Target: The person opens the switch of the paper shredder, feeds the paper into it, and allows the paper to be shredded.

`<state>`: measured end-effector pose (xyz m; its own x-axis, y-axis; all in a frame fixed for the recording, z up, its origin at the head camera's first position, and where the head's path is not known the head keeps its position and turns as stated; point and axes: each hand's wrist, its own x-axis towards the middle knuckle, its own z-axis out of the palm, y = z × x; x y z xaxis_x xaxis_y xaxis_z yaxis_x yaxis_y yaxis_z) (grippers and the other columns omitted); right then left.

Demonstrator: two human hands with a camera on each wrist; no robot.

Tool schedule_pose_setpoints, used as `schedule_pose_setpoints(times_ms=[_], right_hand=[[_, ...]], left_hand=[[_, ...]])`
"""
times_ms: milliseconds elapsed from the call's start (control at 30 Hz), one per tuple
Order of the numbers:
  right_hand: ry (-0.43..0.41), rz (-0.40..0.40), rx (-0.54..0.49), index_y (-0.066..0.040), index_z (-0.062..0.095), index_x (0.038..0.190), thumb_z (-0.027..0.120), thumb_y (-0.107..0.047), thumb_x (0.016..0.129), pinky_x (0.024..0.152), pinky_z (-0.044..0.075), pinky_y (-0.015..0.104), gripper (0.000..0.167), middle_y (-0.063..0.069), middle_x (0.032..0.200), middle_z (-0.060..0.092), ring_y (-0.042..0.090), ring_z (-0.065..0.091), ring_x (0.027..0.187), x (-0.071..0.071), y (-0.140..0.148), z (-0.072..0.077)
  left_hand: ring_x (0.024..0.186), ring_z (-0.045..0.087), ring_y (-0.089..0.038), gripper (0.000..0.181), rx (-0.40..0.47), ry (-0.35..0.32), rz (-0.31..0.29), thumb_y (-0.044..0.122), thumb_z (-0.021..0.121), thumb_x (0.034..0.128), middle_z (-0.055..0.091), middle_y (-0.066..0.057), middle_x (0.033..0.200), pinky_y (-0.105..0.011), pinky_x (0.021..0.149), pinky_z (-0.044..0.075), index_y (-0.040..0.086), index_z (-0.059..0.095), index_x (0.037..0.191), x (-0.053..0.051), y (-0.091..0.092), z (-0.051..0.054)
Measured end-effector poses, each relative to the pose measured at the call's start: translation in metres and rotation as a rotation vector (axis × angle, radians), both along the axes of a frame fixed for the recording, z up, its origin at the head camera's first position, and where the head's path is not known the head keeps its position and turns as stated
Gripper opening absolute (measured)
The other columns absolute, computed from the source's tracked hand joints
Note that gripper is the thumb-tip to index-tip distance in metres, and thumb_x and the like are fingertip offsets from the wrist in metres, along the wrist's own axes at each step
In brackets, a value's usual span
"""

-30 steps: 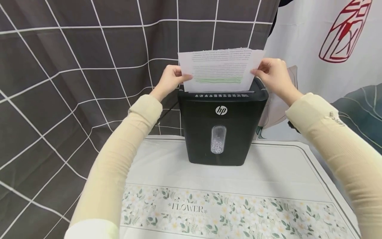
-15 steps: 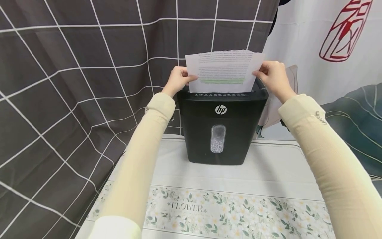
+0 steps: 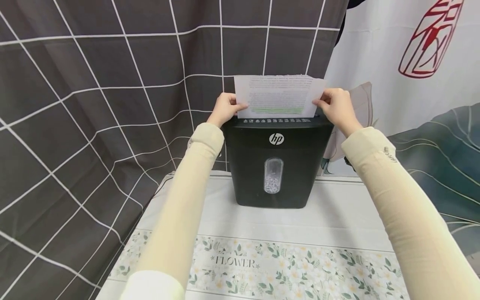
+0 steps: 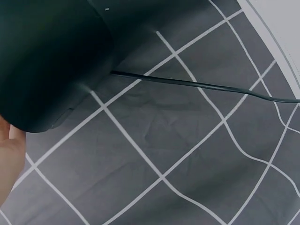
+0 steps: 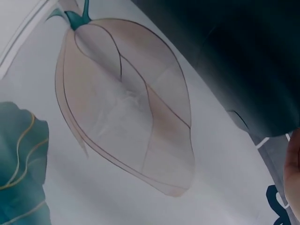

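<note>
A printed sheet of paper [image 3: 279,92] with a torn upper edge and a green highlighted line stands upright at the top of a black HP paper shredder [image 3: 251,166]. My left hand [image 3: 226,109] pinches the sheet's left edge between thumb and fingers, just over the shredder's top left corner. At the sheet's right edge, my right hand [image 3: 338,109] pinches it the same way. The paper's lower edge meets the slot area; how deep it sits is hidden. Shredded bits show in the shredder's clear window [image 3: 273,176]. Only slivers of the hands appear in the wrist views.
The shredder stands on a table with a white flowered cloth [image 3: 262,227]. Behind and to the left hangs a dark grid-patterned curtain [image 3: 112,104]; a white printed curtain [image 3: 378,54] hangs at right. A black power cord [image 4: 187,83] runs from the shredder in the left wrist view.
Both hands and the sheet have come down a little towards the shredder's top. The left hand has also moved right, and the right arm has shifted left.
</note>
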<state>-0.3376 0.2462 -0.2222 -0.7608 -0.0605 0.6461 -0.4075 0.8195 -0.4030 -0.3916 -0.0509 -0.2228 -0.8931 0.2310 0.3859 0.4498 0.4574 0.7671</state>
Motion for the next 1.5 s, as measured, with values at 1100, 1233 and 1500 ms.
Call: schedule_pose_setpoints(times_ms=[1100,1233,1500], right_hand=[[-0.08,0.019,-0.158,0.009,0.065,0.091,0.064,-0.006,0.088,0.054,0.031,0.014,0.015,0.015,0.073,0.063,-0.001,0.038,0.057,-0.002,-0.005,-0.004],[-0.092,0.023,-0.169,0.008,0.066,0.092,0.063,-0.008,0.089,0.056,0.033,0.013,0.016,0.014,0.078,0.064,0.0,0.04,0.06,-0.001,-0.006,-0.004],[-0.114,0.026,-0.172,0.007,0.067,0.095,0.063,-0.009,0.089,0.057,0.034,0.012,0.017,0.019,0.085,0.064,0.001,0.042,0.061,0.001,-0.008,-0.003]], left_hand=[[0.084,0.063,-0.02,0.021,-0.129,0.048,0.086,0.007,0.069,0.0844,0.071,-0.019,0.101,-0.016,0.065,0.041,-0.004,0.07,0.102,-0.001,0.012,-0.002],[0.073,0.058,-0.013,0.018,-0.111,0.056,0.072,0.007,0.069,0.0837,0.071,-0.019,0.097,-0.014,0.061,0.039,-0.004,0.07,0.099,0.001,0.014,-0.003],[0.07,0.053,-0.011,0.017,-0.08,0.068,0.047,0.008,0.071,0.0828,0.07,-0.017,0.093,-0.014,0.062,0.041,-0.001,0.072,0.097,0.002,0.014,-0.003]])
